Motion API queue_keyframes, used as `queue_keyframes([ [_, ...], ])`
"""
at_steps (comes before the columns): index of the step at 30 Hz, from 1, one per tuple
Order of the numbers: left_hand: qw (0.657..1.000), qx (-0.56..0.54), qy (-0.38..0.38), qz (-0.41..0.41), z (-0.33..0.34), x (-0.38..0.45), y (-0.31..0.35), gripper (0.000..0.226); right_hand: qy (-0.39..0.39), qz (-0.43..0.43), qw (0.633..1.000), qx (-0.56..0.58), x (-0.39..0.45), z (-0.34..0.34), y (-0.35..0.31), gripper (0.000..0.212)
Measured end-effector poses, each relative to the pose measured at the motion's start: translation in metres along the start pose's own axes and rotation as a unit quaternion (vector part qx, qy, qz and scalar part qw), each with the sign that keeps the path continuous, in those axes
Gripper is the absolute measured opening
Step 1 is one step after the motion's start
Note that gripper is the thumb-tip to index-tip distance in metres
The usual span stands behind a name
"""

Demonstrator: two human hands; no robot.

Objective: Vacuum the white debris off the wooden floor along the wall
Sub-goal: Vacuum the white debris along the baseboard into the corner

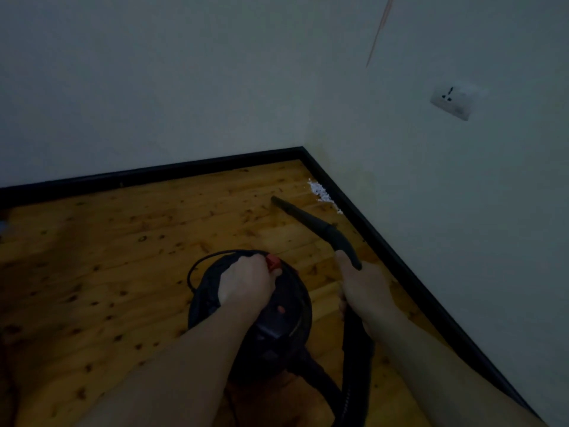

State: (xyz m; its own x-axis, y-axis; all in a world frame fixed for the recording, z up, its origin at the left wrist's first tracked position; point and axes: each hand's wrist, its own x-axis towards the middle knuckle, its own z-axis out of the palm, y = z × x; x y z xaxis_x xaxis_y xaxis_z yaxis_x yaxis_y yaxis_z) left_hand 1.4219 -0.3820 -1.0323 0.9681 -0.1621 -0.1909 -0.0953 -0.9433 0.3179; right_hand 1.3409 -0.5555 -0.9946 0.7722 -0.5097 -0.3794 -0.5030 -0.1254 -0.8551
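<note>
Nozzle (295, 212) points up-left, tip beside debris (321, 194).

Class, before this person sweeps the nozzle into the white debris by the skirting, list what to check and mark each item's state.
1. Right hand grips the black vacuum hose nozzle: ok.
2. Nozzle tip reaches the white debris pile: not ok, it sits apart.
3. Left hand on the round black vacuum canister by its red switch: ok.
4. Vacuum running: cannot tell.
5. Debris lies against the black skirting board: ok.
</note>
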Motion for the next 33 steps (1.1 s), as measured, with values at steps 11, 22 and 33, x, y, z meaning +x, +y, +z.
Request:
queue_keyframes([
  [11,1.000,0.014,0.022,0.007,0.009,0.002,-0.005,0.041,0.052,0.030,0.998,0.019,-0.009,-0.031,0.013,0.053],
  [22,0.996,0.029,0.001,0.080,0.016,-0.006,0.003,0.046,0.106,0.054,0.992,0.040,-0.021,-0.065,0.040,0.055],
  [33,0.993,0.044,-0.019,0.112,0.022,-0.006,0.024,0.049,0.144,0.049,0.988,0.017,-0.021,-0.083,0.061,0.062],
])
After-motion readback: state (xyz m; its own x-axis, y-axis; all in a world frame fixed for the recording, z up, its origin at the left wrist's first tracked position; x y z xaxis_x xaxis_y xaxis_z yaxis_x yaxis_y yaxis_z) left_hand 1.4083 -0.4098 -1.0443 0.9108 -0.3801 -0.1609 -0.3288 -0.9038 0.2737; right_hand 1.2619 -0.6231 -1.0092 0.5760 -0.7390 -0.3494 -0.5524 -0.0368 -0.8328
